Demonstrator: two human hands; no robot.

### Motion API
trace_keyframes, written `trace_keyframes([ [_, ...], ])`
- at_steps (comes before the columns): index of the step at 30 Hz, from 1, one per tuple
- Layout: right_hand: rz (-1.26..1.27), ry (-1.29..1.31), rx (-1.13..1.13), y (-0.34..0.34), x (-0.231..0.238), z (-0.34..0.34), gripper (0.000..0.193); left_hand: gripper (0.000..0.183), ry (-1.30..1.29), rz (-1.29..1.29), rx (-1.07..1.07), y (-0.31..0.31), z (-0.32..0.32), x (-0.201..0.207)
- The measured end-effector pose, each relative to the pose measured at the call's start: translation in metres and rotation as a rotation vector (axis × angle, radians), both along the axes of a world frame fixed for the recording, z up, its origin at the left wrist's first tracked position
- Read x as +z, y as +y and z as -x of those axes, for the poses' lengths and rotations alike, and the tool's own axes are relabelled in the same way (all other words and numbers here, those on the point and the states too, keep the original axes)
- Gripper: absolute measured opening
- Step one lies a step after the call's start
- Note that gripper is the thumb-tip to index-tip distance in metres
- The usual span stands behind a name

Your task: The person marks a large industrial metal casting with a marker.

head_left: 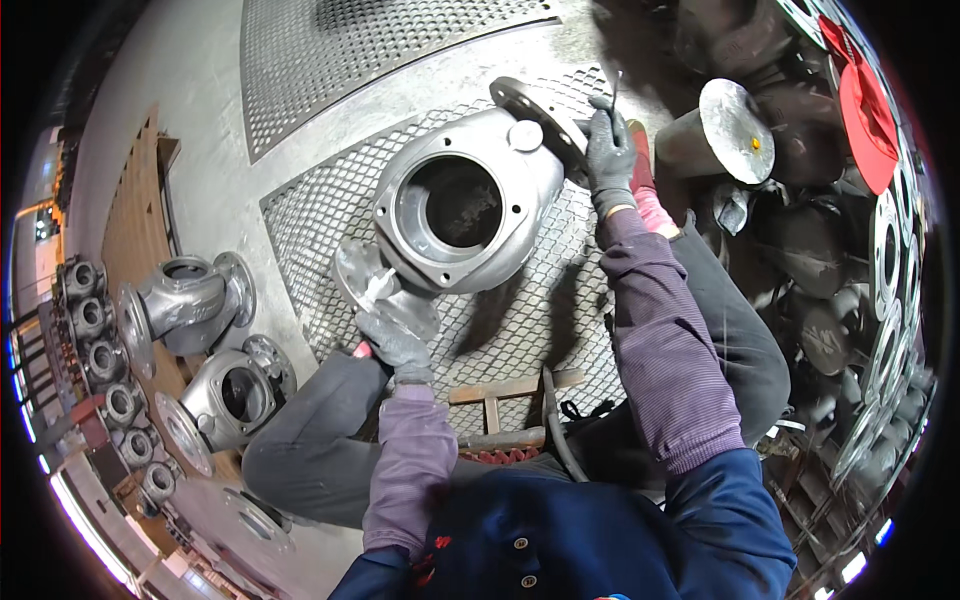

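Note:
A large grey cast valve body [535, 205] lies in front of me, its round bolted opening facing up. My left hand [395, 348], in a grey glove, has its fingers closed at the rim of the near-left flange [352, 268]. A small white patch shows on that flange; I cannot make out what it is. My right hand [610, 155], gloved too, is closed around a thin tool with a narrow, pale tip [616, 82]. It is beside the far-right flange [540, 118], which has bolt holes. Most of the tool is hidden in the glove, so its kind is unclear.
Metal mesh [300, 215] lies under the valve body, with a perforated plate [340, 70] beyond. Two smaller valve bodies [190, 300] stand at the left, near several more. Castings crowd the right, including a round-ended one [738, 130]; a red cap [866, 120] hangs there.

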State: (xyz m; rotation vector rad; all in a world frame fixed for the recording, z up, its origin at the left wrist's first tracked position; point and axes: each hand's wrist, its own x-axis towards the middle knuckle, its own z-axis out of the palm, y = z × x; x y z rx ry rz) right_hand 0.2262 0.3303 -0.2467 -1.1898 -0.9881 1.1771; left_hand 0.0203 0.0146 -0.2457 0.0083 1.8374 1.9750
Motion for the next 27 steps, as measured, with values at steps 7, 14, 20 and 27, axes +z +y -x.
trace_keyframes([
  [7, 0.173, -0.134, 0.023, -0.002, -0.004, -0.009, 0.025, 0.063, 0.156, 0.243, -0.061, -0.008, 0.010, -0.008],
  [14, 0.147, 0.113, -0.074, -0.058, 0.044, -0.021, 0.033, 0.079, 0.257, 0.420, -0.154, -0.009, 0.015, 0.032],
  [20, 0.116, -0.329, 0.166, -0.128, 0.110, -0.020, 0.039, 0.078, 0.691, 0.548, -0.511, 0.003, -0.002, 0.126],
  [27, -0.181, -0.612, 0.839, -0.237, 0.177, 0.024, 0.027, 0.044, 0.384, 0.209, -1.080, 0.035, -0.067, 0.197],
])
